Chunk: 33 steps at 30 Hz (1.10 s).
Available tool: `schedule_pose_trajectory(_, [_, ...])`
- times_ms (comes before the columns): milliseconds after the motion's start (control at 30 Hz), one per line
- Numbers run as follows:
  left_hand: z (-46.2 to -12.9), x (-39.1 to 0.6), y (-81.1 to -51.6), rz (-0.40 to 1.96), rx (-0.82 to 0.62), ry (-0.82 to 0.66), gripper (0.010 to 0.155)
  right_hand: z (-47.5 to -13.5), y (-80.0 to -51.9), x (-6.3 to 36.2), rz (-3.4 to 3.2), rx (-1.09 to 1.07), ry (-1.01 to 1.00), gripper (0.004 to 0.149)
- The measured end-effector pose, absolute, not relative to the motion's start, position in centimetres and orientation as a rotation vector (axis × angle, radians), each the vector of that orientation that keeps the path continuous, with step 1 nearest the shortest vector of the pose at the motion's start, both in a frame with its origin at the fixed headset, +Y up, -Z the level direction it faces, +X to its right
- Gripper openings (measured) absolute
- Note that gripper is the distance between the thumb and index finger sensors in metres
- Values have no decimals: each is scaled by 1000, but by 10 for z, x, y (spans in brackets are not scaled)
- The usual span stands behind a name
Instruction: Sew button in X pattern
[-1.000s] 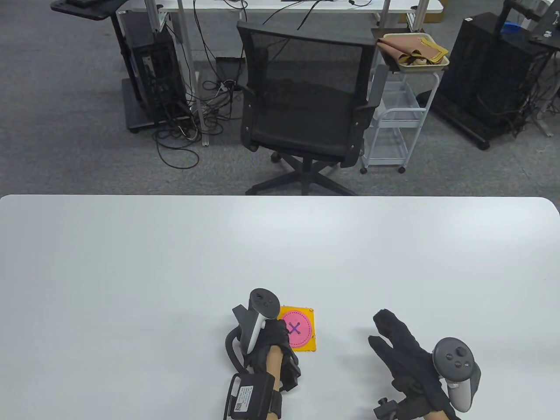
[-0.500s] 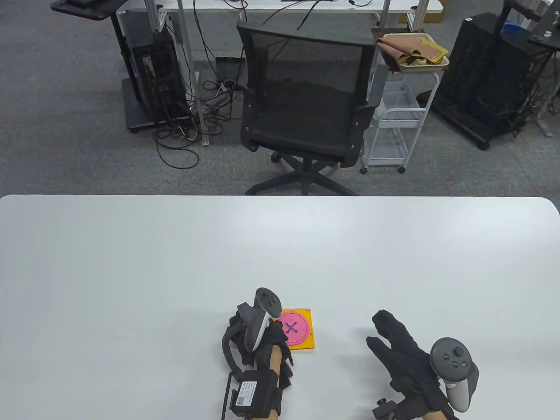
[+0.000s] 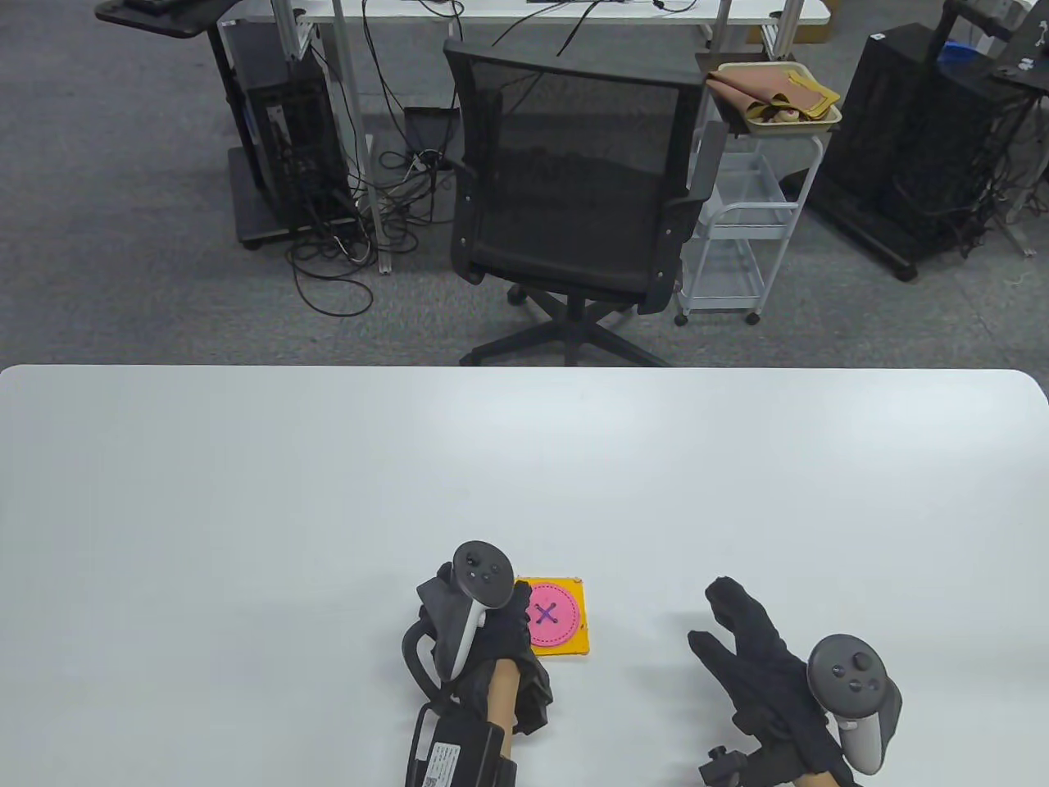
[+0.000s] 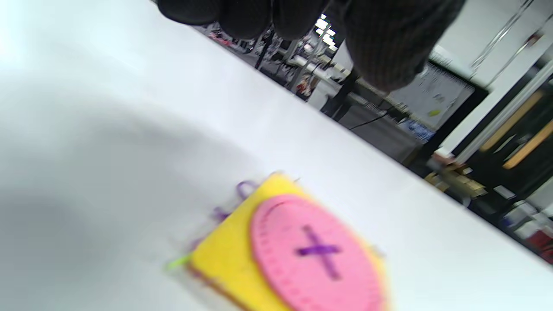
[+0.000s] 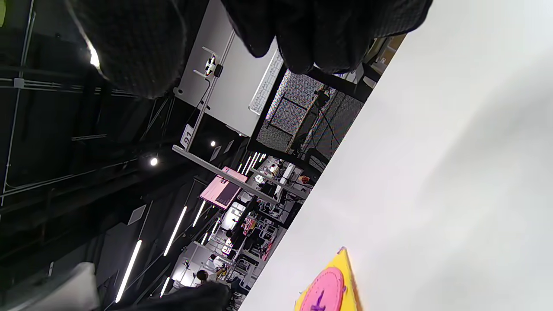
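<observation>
White table (image 3: 328, 492): one yellow pad (image 3: 583, 642), one pink button (image 3: 551, 615), two hands

Table view bright, sharp – left wrist view blurred, soft shadows

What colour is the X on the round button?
Purple, on a pink button; the left wrist view shows it best.

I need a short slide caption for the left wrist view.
Pink button with purple X stitch on yellow felt square, gloved fingers above.
</observation>
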<state>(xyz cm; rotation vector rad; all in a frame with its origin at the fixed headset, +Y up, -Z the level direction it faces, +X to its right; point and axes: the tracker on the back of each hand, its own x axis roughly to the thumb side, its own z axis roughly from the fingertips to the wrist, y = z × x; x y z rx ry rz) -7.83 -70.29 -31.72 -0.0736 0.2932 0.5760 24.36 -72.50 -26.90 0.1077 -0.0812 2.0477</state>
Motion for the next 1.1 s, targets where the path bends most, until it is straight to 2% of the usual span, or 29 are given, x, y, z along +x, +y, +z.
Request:
schedule_pose_trajectory(100, [-295, -73, -684, 650, 15, 158, 80, -268, -723, 242, 2074, 129, -91, 80])
schedule_pose_trajectory(233, [-266, -63, -678, 764, 115, 5, 83, -266, -723, 240, 2094, 162, -103, 82])
schedule_pose_trajectory(400, [-246, -53, -685, 827, 187, -193, 84, -266, -724, 237, 2106, 219, -91, 83])
schedule_pose_trajectory(533, [-242, -46, -704, 885, 214, -309, 84, -267, -726, 235, 2102, 263, -73, 84])
schedule_pose_trajectory(667, [-246, -43, -722, 983, 137, -339, 83, -269, -730, 233, 2097, 283, -41, 86])
schedule_pose_trajectory(1100, [-259, -48, -740, 1000, 112, -302, 81, -273, -748, 226, 2144, 289, 5, 84])
